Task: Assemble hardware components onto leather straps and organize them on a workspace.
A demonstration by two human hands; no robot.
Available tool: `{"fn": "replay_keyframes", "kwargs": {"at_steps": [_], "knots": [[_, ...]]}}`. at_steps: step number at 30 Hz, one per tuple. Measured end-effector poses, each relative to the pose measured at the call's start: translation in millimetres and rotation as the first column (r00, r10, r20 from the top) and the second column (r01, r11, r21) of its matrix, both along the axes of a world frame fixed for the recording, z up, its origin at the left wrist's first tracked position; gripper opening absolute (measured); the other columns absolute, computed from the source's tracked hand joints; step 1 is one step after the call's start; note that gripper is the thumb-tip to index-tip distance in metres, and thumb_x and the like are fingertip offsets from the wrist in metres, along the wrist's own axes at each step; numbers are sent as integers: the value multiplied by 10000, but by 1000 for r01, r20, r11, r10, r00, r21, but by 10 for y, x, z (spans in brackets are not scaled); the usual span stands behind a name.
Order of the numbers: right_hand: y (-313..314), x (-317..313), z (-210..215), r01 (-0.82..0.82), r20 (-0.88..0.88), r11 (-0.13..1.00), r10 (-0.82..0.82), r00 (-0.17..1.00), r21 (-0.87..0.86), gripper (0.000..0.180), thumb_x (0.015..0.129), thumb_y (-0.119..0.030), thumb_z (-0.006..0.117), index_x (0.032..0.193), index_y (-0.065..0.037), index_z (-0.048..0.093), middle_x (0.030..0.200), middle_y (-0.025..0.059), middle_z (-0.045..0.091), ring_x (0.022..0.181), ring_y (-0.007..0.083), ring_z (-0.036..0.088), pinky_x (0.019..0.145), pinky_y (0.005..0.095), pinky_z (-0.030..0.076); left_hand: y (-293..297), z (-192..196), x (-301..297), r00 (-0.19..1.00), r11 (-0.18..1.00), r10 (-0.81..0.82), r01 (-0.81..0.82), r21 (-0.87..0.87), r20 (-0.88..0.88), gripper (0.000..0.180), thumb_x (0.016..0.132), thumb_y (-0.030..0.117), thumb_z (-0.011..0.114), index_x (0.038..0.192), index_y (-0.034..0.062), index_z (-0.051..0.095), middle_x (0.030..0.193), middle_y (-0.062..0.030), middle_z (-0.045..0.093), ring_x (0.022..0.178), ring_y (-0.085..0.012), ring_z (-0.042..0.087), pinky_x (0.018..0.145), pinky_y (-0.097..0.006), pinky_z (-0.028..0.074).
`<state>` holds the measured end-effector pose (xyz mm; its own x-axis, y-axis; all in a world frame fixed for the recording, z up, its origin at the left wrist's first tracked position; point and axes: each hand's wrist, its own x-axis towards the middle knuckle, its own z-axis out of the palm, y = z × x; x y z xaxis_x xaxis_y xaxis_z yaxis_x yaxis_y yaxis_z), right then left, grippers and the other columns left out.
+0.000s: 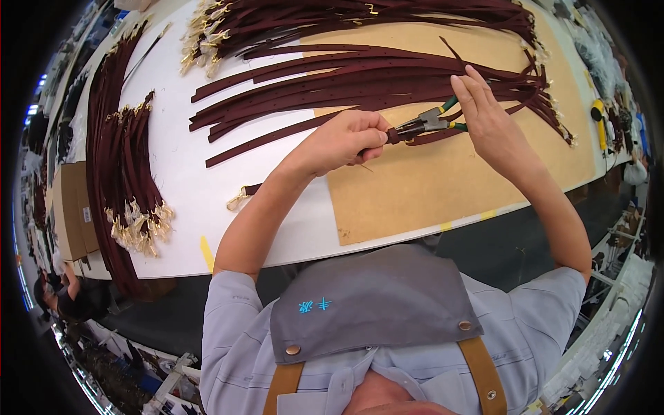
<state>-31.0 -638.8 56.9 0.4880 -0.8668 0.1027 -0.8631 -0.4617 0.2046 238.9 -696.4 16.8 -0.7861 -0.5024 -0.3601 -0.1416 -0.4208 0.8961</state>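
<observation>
My left hand (351, 142) is closed in a pinch on a dark red strap (392, 135). The jaws of a pair of pliers (431, 120) with green and yellow handles meet that strap just right of my fingers. My right hand (499, 131) is around the plier handles, its fingers fairly straight and its palm side hidden. A gold clasp (238, 200) on a strap end shows by my left forearm. Beyond both hands, several loose dark red straps (297, 93) lie side by side across the table.
Another strap bundle (297, 24) lies along the far side. Hanging straps (131, 138) with wrapped clasps (142, 225) cover the left edge, beside a cardboard box (75, 207). A tan board (387, 200) lies on the white table (187, 256). A yellow-and-black tool (599, 124) sits far right.
</observation>
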Motion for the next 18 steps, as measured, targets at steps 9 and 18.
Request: {"fn": "replay_keyframes", "kwargs": {"at_steps": [9,18], "knots": [[-42,15,37,-32,15,998,33,999,-49,422,789,12,537,1198,83,461,1079,171,505,1052,298,509,933,354,467,-24,-32,7,999,999,17,-16,32,-40,160,897,137,542,1001,23,587,602,52,460,484,-8,326,421,-176,216],[-28,13,57,-65,68,995,70,995,-71,182,792,-62,608,936,0,515,897,108,495,878,264,523,756,357,468,-12,12,17,1000,995,26,-25,92,-10,94,894,131,529,899,48,573,586,52,460,480,-19,313,432,-203,205]]}}
